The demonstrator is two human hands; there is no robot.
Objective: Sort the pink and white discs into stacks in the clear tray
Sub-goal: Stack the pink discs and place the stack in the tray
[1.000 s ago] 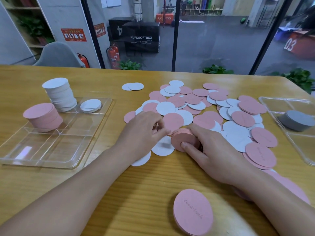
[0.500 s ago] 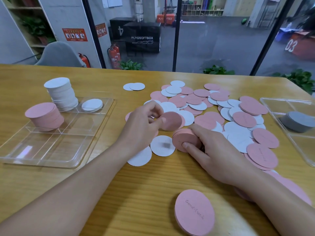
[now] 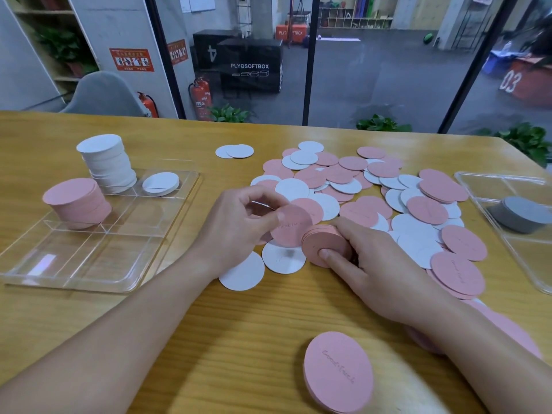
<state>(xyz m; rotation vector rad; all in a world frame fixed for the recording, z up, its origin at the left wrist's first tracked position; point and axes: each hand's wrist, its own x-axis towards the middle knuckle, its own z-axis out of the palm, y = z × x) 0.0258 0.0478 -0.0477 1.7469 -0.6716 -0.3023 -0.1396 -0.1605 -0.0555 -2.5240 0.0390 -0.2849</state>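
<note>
Held pink disc (image 3: 291,225): pinched between thumb and fingers of the left hand (image 3: 239,231), lifted off the table and tilted, its lower right edge at or just over the small pink stack (image 3: 324,245); contact cannot be confirmed. Faint handwriting shows on its face.

Small pink stack: gripped by the right hand (image 3: 376,264), thumb across the near face, fingers curled round the far side. It sits at table centre, low on the surface.

Loose discs (image 3: 388,204): pink and white, overlapping, spread from 12 to 3 o'clock of the hands. Two white discs (image 3: 260,264) lie flat just at 6 o'clock of the left hand. Two more white discs (image 3: 234,151) lie apart at 11 o'clock of the heap. One pink disc with writing (image 3: 339,375) lies alone at 6 o'clock, near the table edge. More pink discs lie partly under the right forearm.

Clear tray (image 3: 98,264): at 9 o'clock of the hands, divided into compartments. Far left compartment holds a tall white stack (image 3: 107,162); the compartment to its right holds a low white stack (image 3: 161,183). A pink stack (image 3: 76,203) stands in the left compartment nearer the person. Near compartments hold nothing.

Second clear tray (image 3: 475,186): at 3 o'clock, holding a grey stack (image 3: 521,213).

Wooden table (image 3: 209,339) bears all items.
</note>
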